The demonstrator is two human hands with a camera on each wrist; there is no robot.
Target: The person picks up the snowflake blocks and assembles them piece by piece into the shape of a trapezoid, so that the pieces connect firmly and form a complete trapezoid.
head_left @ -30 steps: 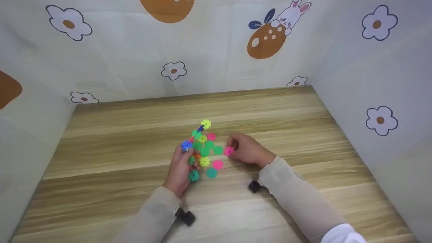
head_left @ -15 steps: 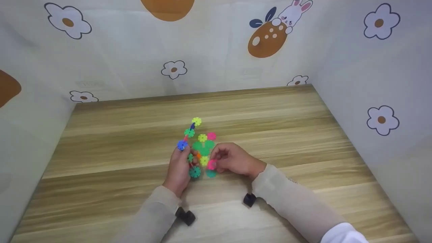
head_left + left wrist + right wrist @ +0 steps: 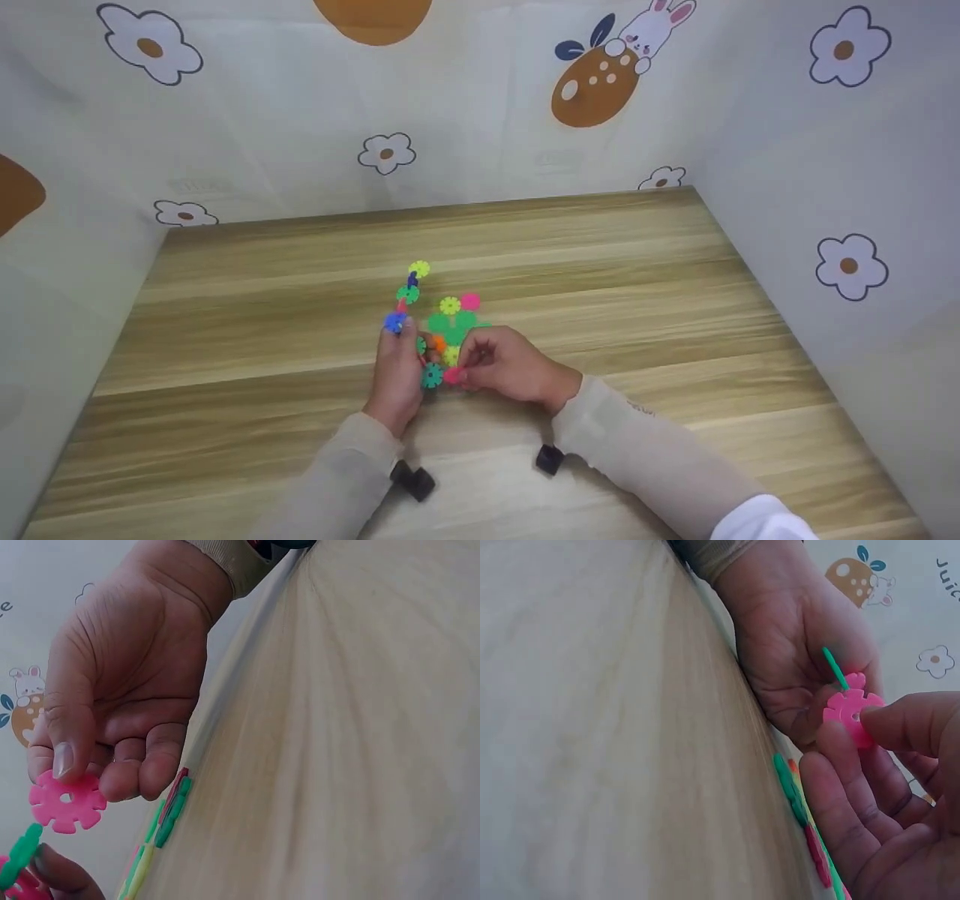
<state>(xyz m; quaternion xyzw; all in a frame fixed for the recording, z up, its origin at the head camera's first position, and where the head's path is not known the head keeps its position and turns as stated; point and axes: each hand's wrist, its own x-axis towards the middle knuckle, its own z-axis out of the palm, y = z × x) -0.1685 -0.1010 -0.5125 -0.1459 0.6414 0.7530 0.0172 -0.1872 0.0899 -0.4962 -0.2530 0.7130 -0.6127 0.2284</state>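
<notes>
My left hand [image 3: 395,375] grips a chain of slotted plastic snowflake discs. From its far end the chain runs yellow [image 3: 419,268], navy, green, pink and blue [image 3: 395,323], with a teal disc [image 3: 432,375] at its near end. Thumb and fingers of my right hand [image 3: 517,367] pinch a pink snowflake disc [image 3: 847,716] right at the teal one. In the left wrist view this pink disc [image 3: 67,801] is face-on beside the edge of a green-looking disc [image 3: 20,859]. Part of the chain is hidden by the left hand.
Loose snowflake discs lie on the wood-grain table [image 3: 262,300] between the hands: several green ones [image 3: 457,330], a yellow [image 3: 450,305] and a pink [image 3: 470,301]. Patterned cloth walls [image 3: 480,97] stand behind and at the sides. Black wrist devices [image 3: 550,459] sit under both sleeves.
My right hand has moved left and nearer with the pink disc, up to the chain's teal end. The left hand has turned the chain, swinging its yellow far end leftward.
</notes>
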